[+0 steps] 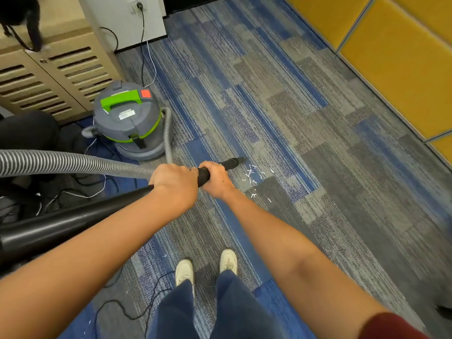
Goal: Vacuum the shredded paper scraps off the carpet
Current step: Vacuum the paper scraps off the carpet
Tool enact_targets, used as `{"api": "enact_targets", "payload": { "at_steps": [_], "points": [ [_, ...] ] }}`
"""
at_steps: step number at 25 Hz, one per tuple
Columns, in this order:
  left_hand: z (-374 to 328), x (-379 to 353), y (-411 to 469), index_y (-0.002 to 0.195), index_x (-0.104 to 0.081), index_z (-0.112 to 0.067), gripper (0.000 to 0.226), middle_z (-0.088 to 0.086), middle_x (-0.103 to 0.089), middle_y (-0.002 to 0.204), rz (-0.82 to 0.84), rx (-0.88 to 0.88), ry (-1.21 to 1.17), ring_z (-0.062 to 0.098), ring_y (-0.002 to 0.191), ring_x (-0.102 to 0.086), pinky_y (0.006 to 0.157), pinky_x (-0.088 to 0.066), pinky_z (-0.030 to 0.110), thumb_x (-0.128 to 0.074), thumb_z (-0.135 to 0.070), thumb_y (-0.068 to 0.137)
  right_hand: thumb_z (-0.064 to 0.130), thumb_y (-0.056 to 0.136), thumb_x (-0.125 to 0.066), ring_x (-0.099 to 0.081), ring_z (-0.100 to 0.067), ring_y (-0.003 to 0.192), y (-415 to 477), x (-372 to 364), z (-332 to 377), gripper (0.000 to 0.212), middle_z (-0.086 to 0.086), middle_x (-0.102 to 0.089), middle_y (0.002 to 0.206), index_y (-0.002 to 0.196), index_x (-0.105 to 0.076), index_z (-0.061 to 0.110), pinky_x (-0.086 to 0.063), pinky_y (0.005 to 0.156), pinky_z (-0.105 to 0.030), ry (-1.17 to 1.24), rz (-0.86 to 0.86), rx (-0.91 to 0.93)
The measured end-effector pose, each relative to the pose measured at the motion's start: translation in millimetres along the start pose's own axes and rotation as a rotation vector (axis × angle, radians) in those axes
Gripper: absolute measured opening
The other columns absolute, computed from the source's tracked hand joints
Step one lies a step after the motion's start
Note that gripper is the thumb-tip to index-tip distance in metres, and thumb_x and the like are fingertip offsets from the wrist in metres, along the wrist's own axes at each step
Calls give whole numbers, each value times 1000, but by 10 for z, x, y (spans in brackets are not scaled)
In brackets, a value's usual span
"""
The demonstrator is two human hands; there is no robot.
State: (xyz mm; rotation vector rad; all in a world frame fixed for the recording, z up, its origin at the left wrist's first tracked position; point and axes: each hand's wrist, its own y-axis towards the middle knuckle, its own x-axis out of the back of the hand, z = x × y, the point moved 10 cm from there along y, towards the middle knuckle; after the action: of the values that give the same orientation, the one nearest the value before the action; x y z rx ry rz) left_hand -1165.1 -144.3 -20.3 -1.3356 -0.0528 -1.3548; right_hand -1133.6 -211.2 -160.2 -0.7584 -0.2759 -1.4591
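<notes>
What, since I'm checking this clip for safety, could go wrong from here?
1. Thin black cables lie loose on the carpet beside the shoes; a step could snag them.
2. The nozzle sits at the edge of the paper scraps; stray bits nearer the shoes may be missed.
3. The hose loops back to the canister; if the left hand and right hand pull the wand farther, it might drag.

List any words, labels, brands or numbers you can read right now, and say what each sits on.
Nothing can be read in this view.
White sticker on the lid of the grey and green canister vacuum: it has printed lines, but they are too small and blurred to read.
Red square patch on the same lid: no lettering shows.
</notes>
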Motion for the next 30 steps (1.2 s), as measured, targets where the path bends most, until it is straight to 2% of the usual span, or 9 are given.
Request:
{"api": "enact_targets", "payload": {
  "at_steps": [3, 9, 13, 19, 25, 30],
  "points": [
    [-56, 14, 58, 143, -30, -21, 51, 4, -55, 124, 20, -16, 7, 26, 114, -56, 89, -51, 37, -45, -16, 95, -1, 68, -71, -55, -30, 88, -34, 38, -104, 24, -11, -60, 92, 85, -59, 12, -45, 89, -46, -2, -5, -26],
    [-158, 113, 10, 141, -34, -21, 47, 3, -56, 123, 26, -32, 52, 26, 113, -56, 87, -50, 36, -46, -18, 96, -1, 71, -70, -54, -32, 93, -135, 118, -191, 24, -14, -59, 96, 92, -61, 5, -45, 88, -45, 38, -14, -45],
    [-122, 162, -85, 141, -35, -23, 46, 0, -56, 121, 31, -36, 79, 23, 112, -56, 79, -47, 32, -46, -19, 96, -1, 72, -69, -55, -32, 94, -207, 123, -139, 25, -15, -59, 99, 96, -62, 3, -46, 87, -42, 55, 2, -49],
    [-155, 128, -240, 146, -29, -25, 52, 1, -52, 127, 40, -76, 111, 24, 117, -54, 86, -48, 34, -45, -21, 97, 2, 74, -71, -56, -31, 94, -403, 88, -111, 27, -16, -60, 100, 99, -62, 3, -47, 84, -39, 63, -8, -65],
    [-16, 25, -428, 141, -35, -24, 45, 1, -53, 127, 33, -56, 97, 24, 118, -53, 88, -48, 35, -44, -22, 97, 4, 73, -73, -57, -31, 94, -468, -119, 56, 26, -16, -62, 98, 96, -62, 4, -46, 82, -38, 80, 5, -60],
    [59, -77, -525, 143, -33, -26, 46, 0, -52, 126, 35, -53, 110, 23, 118, -53, 88, -48, 35, -44, -27, 99, 3, 73, -74, -57, -29, 93, -521, -239, 151, 26, -15, -61, 100, 96, -62, 5, -47, 81, -37, 106, 17, -72]
  ]
}}
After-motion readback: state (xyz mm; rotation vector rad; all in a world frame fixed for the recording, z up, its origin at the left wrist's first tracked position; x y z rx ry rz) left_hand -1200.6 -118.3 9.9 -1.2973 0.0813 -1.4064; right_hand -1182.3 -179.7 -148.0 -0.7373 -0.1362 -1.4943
